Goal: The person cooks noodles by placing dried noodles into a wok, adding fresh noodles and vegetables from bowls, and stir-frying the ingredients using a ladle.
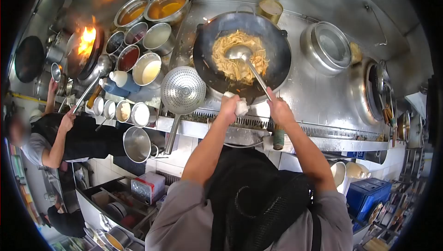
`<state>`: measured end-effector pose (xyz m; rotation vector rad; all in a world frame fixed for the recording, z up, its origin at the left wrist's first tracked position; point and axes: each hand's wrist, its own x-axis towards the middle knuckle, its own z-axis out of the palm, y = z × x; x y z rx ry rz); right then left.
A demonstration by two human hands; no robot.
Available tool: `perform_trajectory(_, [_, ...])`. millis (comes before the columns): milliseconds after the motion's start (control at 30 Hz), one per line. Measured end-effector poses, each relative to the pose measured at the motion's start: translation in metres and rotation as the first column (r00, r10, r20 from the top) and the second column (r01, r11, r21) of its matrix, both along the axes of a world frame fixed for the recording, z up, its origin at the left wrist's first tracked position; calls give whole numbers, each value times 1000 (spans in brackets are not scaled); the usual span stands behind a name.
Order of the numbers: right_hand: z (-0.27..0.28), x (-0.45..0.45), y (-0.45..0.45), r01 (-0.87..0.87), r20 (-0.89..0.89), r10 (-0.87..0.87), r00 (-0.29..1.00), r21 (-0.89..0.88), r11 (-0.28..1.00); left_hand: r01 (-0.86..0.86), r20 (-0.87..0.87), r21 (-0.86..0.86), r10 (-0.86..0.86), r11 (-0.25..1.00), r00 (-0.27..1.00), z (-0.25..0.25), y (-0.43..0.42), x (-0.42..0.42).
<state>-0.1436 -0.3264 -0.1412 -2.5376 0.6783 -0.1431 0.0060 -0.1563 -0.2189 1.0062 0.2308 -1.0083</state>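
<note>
A large dark wok (273, 36) sits on the steel range in front of me. Inside it lies a heap of pale brown strips (226, 68), like noodles or shredded food. My left hand (228, 108) is closed on a folded white cloth (242, 108) at the wok's near rim; whatever part of the wok lies under the cloth is hidden. My right hand (280, 111) grips the handle of a metal ladle (238, 53), whose bowl rests among the strips. Below that hand hangs the handle's green-wrapped end (278, 138).
Left of the wok lies a perforated strainer (183, 89), beside pots of sauces (128, 58) and small seasoning containers (140, 114). Farther left, another person (57, 145) works at a flaming wok (94, 52). Stacked metal basins (325, 48) stand right; a tin (270, 9) sits behind.
</note>
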Motion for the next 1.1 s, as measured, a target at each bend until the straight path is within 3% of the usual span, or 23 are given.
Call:
perform_trajectory(33, [16, -7, -4, -70, -81, 70, 994, 6, 998, -74, 70, 20, 73, 997, 995, 10, 4, -7])
perform_trajectory(67, [37, -17, -7, -135, -169, 137, 976, 22, 991, -105, 22, 34, 104, 994, 994, 32, 18, -21])
perform_trajectory(133, [81, -59, -44, -239, -196, 236, 952, 11, 971, -71, 41, 56, 69, 996, 997, 72, 60, -55])
perform_trajectory(167, [98, -58, -48, -240, -196, 237, 951, 9, 971, -132, 140, -20, 133, 991, 981, 83, 72, -70])
perform_trajectory(233, [113, -63, -47, -223, -308, 179, 934, -115, 968, -184, 248, 43, 168, 982, 954, 86, 70, -75])
perform_trajectory(300, [103, -33, -2, -244, -367, 163, 916, -185, 952, -37, 57, 127, 30, 991, 998, 59, 55, -41])
perform_trajectory(333, [93, -33, 10, -261, -350, 195, 916, -151, 953, 48, -37, 79, -45, 996, 998, 47, 44, -23])
perform_trajectory(367, [89, -34, 16, -275, -326, 221, 919, -128, 953, 48, -41, 86, -45, 995, 998, 49, 50, -38])
perform_trajectory(433, [120, -62, -6, -322, -337, 256, 906, -159, 933, -117, 65, 96, 111, 988, 992, 69, 51, -66])
perform_trajectory(500, [155, -90, -28, -367, -434, 248, 866, -216, 905, -204, 194, -3, 201, 979, 960, 89, 71, -88])
perform_trajectory(567, [151, -76, -30, -282, -468, 139, 873, -250, 926, -145, 80, 108, 137, 984, 987, 87, 72, -79])
perform_trajectory(600, [121, -74, -26, -287, -481, 148, 864, -229, 930, -85, 34, 99, 82, 991, 996, 58, 67, -58])
perform_trajectory(667, [47, -66, -21, -344, -314, 250, 916, -294, 892, -77, -20, 109, 80, 991, 997, 48, 65, -60])
perform_trajectory(733, [93, -82, -17, -340, -336, 244, 910, -264, 903, -125, -7, 137, 127, 983, 992, 63, 62, -76])
perform_trajectory(833, [155, -94, -32, -254, -518, 154, 841, -128, 959, -126, 321, 24, 112, 992, 940, 80, 92, -112])
perform_trajectory(900, [139, -71, -22, -212, -418, 107, 902, -214, 954, -59, 119, 205, 35, 977, 992, 75, 85, -92])
perform_trajectory(933, [118, -53, -16, -210, -416, 108, 903, -207, 955, -57, 141, 181, 31, 982, 990, 64, 68, -73])
perform_trajectory(967, [89, -37, -5, -209, -378, 124, 918, -193, 959, 62, 237, 108, -86, 992, 968, 20, 60, -47])
perform_trajectory(1000, [74, -32, 4, -210, -341, 141, 929, -175, 962, 29, 164, 178, -59, 984, 985, 19, 63, -58])
perform_trajectory(1033, [82, -37, 1, -205, -324, 138, 936, -183, 962, 3, 117, 232, -31, 973, 993, 23, 51, -56])
perform_trajectory(1100, [116, -63, -15, -328, -445, 243, 862, -123, 937, -17, 173, 154, -11, 988, 985, 55, 73, -98])
